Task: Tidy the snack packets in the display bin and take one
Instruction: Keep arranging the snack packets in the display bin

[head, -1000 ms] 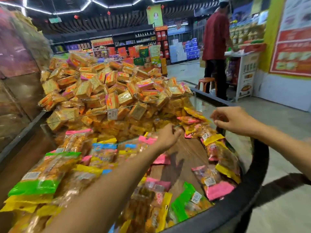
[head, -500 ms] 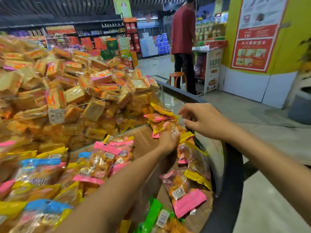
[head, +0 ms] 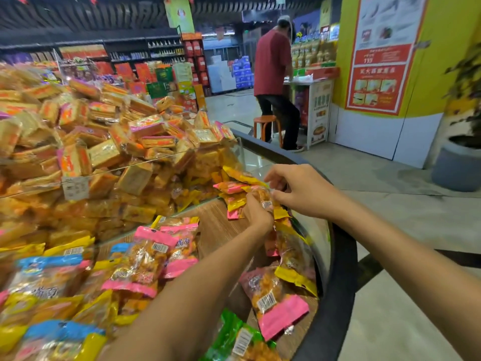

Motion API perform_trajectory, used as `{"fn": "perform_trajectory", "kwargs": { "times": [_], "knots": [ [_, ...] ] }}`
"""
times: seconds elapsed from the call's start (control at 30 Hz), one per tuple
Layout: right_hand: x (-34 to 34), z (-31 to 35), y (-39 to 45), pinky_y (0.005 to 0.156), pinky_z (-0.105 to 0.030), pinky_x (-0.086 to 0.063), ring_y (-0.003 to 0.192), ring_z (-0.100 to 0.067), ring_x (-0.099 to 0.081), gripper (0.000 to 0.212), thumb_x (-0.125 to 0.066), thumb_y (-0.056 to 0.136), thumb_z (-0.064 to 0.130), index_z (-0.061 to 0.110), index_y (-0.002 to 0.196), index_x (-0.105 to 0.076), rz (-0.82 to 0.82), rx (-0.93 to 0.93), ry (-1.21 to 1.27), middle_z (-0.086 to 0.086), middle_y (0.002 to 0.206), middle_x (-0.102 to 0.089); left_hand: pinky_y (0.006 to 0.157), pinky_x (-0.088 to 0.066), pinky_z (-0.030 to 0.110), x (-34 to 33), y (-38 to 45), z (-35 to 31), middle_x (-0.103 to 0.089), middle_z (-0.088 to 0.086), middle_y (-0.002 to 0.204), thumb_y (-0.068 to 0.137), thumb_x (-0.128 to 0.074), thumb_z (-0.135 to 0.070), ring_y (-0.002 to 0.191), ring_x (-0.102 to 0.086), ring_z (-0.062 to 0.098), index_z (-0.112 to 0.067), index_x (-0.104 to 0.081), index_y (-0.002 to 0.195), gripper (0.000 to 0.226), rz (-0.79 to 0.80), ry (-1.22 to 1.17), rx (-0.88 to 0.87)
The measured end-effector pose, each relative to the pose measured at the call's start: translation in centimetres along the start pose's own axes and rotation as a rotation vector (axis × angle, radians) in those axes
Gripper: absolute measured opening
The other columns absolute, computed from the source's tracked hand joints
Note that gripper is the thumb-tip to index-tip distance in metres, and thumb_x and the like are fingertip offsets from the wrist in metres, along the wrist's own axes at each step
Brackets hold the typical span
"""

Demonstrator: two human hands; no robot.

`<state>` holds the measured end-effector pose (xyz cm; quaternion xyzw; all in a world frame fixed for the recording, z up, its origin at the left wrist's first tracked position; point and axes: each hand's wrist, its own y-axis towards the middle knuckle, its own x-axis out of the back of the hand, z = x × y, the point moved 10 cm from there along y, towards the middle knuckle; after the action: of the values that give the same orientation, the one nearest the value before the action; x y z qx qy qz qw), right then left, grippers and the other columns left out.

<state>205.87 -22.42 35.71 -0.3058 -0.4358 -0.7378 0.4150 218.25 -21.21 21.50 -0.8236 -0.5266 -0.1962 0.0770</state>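
Two hands met at the display bin: left hand gripped one yellow-edged snack packet, right hand pinched its top

Two hands are in view, the left hand and the right hand. One display bin with a dark curved rim holds the snack packets, too many and too overlapped to count. Behind a clear divider lies one large heap of boxed snacks, also uncountable. One person in a red shirt stands by one orange stool. One potted plant stands at the right.
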Motion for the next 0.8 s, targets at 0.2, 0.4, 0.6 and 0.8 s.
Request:
{"fn": "perform_trajectory", "kwargs": {
  "times": [0.2,0.4,0.6,0.8],
  "knots": [
    [-0.1,-0.6,0.2,0.073,-0.025,-0.05,0.084,-0.012,-0.06,0.023,-0.059,0.089,0.012,0.012,0.112,-0.061,0.01,-0.044,0.03,0.001,0.092,-0.063,0.082,-0.044,0.027,4.2,-1.2,-0.3,-0.05,0.003,0.105,0.082,-0.069,0.0,0.098,-0.05,0.015,-0.008,-0.049,0.118,0.043,-0.063,-0.094,0.078],
    [0.0,-0.1,-0.4,0.076,-0.035,-0.055,0.085,-0.015,-0.06,0.025,-0.056,0.09,0.011,0.014,0.114,-0.06,0.034,-0.082,0.017,0.001,0.091,-0.062,0.082,-0.054,0.035,14.3,-4.7,-3.3,-0.056,0.006,0.106,0.076,-0.074,0.003,0.102,-0.058,0.021,-0.005,-0.052,0.121,0.05,-0.088,-0.128,-0.024],
    [-0.4,4.9,-0.6,0.076,-0.039,-0.052,0.085,-0.019,-0.06,0.021,-0.055,0.092,0.01,0.012,0.112,-0.06,0.029,-0.023,-0.077,-0.006,0.098,-0.065,0.069,-0.054,0.026,25.9,-11.5,-4.3,-0.059,0.01,0.113,0.075,-0.073,0.006,0.104,-0.057,0.019,-0.014,-0.055,0.109,0.044,-0.119,-0.218,-0.088],
    [-5.5,16.2,0.5,0.083,-0.034,-0.044,0.097,-0.023,-0.06,0.032,-0.049,0.098,0.03,0.005,0.112,-0.062,0.077,0.005,0.267,-0.008,0.106,-0.065,0.068,-0.051,0.013,33.8,-17.3,-3.3,-0.059,-0.002,0.098,0.074,-0.072,0.009,0.094,-0.055,0.007,-0.014,-0.055,0.107,0.044,-0.133,-0.229,-0.129]
  ]
}}
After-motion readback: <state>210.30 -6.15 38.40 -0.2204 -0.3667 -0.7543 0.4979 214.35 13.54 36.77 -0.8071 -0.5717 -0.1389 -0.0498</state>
